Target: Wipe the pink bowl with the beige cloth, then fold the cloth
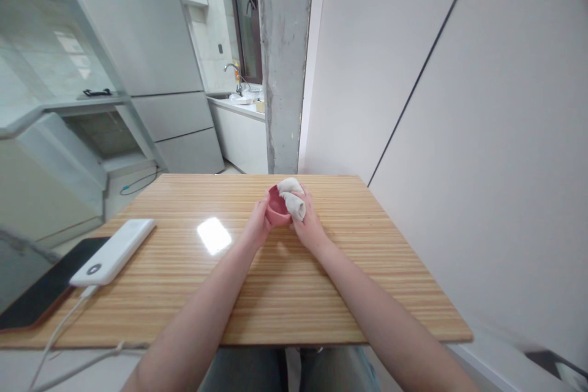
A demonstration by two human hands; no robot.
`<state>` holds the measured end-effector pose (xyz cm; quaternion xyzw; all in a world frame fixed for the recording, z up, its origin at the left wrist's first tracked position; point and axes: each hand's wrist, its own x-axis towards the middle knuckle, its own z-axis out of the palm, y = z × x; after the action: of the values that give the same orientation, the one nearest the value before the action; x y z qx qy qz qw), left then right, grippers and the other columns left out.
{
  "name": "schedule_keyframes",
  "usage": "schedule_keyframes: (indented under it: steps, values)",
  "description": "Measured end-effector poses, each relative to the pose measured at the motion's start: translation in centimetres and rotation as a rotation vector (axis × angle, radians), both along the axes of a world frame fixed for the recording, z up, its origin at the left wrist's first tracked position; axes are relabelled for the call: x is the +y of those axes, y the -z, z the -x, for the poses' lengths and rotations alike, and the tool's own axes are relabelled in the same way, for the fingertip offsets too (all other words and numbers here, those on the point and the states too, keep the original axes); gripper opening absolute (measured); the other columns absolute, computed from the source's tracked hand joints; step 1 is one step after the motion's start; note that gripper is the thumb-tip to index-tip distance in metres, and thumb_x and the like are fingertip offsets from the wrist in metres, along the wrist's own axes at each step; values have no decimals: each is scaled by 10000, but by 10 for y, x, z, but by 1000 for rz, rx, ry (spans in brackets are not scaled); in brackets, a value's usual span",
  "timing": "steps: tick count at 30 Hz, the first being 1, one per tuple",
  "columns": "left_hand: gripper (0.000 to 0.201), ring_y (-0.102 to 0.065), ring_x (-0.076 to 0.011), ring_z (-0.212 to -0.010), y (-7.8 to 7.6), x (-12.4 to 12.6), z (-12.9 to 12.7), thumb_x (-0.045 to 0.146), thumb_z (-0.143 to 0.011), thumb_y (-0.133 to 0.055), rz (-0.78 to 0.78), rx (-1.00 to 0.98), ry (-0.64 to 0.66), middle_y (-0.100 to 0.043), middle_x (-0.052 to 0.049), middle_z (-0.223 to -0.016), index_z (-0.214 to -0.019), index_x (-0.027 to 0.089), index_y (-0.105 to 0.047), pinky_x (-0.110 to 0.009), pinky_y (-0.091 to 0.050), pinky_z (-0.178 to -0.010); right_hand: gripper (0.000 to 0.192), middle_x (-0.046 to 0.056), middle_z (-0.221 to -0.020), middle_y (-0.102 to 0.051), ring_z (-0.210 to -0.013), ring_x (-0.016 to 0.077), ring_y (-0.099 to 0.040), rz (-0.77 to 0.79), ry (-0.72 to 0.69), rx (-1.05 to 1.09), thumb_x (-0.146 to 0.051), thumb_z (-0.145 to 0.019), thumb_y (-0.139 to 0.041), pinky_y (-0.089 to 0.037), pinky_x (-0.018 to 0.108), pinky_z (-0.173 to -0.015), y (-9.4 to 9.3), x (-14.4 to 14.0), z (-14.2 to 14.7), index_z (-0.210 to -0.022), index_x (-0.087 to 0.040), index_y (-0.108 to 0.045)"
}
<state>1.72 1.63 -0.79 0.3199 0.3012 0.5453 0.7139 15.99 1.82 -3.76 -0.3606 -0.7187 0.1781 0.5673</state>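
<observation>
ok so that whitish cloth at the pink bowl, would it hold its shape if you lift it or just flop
Likely floppy: the cloth is bunched in soft folds over the pink bowl's rim under the right hand. It probably weighs little for its bulk. Its matte surface suggests it won't slip easily.

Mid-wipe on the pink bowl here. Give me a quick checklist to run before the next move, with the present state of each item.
1. Left hand steadying the pink bowl: ok, fingers wrap its left side.
2. Right hand has a grip on the white cloth: ok, the cloth is bunched over the bowl's rim.
3. Bowl supported: cannot tell whether it rests on the wooden table or is lifted slightly.
4. Bowl's inside clean: cannot tell, the cloth and hands cover most of it.
5. Power bank and phone away from the hands: ok, both lie at the table's left edge.
6. White cable out of the way: ok, it trails off the near left corner.
</observation>
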Motion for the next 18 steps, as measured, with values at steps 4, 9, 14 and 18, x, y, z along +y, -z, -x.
schedule_keyframes:
  steps: [4,9,14,18]
  values:
    - [510,-626,-244,-1011,6,-3,-1,534,-804,-549,55,141,42,-651,-94,-1151,-1184,196,-595,-284,-549,-696,296,76,-1356,-445,-1311,223,-357,-12,-22,23,-271,-871,-469,-311,416,-1099,-5,3,-12,-1157,-234,-533]
    - [428,-654,-198,-894,10,-3,-6,437,-781,-628,29,112,-60,-678,-66,-1069,-1133,194,-610,-237,-535,-632,293,64,-1368,-440,-1303,223,-366,-8,-44,-79,-252,-862,-475,-308,414,-1100,-14,-3,-13,-1143,-240,-558]
    - [430,-640,-187,-936,4,-1,-4,403,-806,-608,-6,31,-195,-653,-75,-1129,-1180,195,-568,-223,-534,-641,408,67,-1470,-298,-1375,232,-251,-4,-18,-79,-229,-851,-474,-236,445,-1135,-10,-9,2,-1258,-243,-479]
    - [387,-602,-224,-1044,-2,-6,-6,394,-846,-544,-22,-21,-93,-613,-75,-1218,-1177,197,-579,-303,-555,-734,333,79,-1427,-359,-1335,240,-325,-35,3,-39,-215,-830,-502,-283,436,-1108,-12,-10,-1,-1159,-239,-542]
